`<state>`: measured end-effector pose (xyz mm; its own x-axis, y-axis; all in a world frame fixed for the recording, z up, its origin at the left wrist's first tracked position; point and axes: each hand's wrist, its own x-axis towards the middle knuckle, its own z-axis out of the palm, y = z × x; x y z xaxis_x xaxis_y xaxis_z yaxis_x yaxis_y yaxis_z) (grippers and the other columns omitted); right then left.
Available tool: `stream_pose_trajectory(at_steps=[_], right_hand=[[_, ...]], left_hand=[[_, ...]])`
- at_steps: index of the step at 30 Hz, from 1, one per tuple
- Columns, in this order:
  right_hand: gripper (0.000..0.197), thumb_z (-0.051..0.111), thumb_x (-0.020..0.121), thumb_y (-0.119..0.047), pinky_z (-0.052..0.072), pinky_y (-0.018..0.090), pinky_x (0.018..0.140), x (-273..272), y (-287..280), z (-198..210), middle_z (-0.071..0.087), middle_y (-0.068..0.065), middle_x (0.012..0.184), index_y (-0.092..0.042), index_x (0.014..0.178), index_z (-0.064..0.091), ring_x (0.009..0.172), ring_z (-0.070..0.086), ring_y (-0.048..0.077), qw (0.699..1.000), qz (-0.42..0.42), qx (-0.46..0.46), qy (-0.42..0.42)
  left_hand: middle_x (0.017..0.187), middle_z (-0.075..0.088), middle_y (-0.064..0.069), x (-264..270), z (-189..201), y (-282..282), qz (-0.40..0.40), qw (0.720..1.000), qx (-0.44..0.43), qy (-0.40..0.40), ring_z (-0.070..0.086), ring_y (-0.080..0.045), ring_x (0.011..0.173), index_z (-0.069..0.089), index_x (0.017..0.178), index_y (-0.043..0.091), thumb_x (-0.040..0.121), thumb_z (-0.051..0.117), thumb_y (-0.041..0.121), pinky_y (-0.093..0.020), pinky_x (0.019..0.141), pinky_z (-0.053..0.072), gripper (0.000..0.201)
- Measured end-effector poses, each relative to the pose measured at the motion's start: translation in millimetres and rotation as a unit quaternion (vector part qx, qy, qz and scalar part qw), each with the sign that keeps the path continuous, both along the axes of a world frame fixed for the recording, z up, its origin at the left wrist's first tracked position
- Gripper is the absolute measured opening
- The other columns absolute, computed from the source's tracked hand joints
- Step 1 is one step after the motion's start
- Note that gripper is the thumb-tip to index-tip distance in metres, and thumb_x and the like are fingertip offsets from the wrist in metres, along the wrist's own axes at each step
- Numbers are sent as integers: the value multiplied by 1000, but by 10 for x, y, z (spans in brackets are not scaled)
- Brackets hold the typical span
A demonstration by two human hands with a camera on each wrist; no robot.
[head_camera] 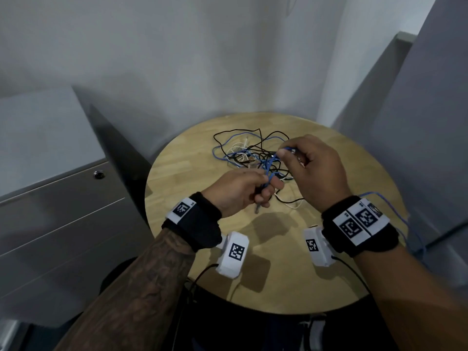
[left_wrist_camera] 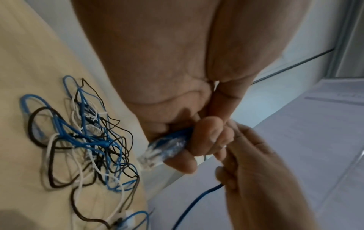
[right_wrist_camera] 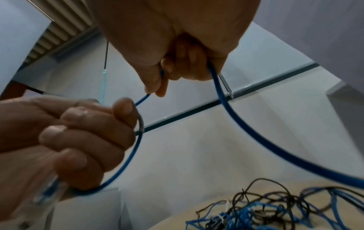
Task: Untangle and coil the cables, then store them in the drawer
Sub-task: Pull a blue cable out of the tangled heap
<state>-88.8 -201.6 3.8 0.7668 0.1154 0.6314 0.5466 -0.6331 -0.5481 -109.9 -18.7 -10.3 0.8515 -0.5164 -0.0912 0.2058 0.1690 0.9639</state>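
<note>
Cables [head_camera: 249, 155] in blue, black and white lie knotted in a heap on the round wooden tabletop [head_camera: 329, 274], just beyond both hands. Held above it, the left hand [head_camera: 243, 192] is fisted round the end of the blue cable [right_wrist_camera: 256, 137] (its clear plug [left_wrist_camera: 151, 157] juts out below the fingers), while the right hand [head_camera: 314, 165] pinches the same cable between thumb and fingertips, a short loop spanning the two. Left of the tabletop stands a grey drawer unit [head_camera: 63, 224], its drawers closed.
</note>
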Motion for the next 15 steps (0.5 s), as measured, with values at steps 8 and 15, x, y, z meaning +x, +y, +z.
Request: stream_pose_trajectory(at_steps=[8, 15], right_hand=[[24, 49, 105, -24, 43, 28, 61, -250, 283, -312, 54, -9, 64, -32, 90, 66, 56, 48, 3, 941, 178, -64, 282], [27, 54, 102, -31, 38, 29, 58, -424, 268, 3, 59, 14, 68, -16, 88, 72, 58, 48, 14, 929, 210, -117, 282]], left_hand=[[77, 65, -1, 79, 37, 218, 153, 963, -220, 9, 63, -10, 68, 60, 106, 0, 99, 40, 7, -28, 78, 58, 22], [91, 73, -12, 136, -81, 275, 262, 953, -144, -50, 72, -23, 85, 61, 106, -4, 100, 45, 3, -30, 80, 57, 19]])
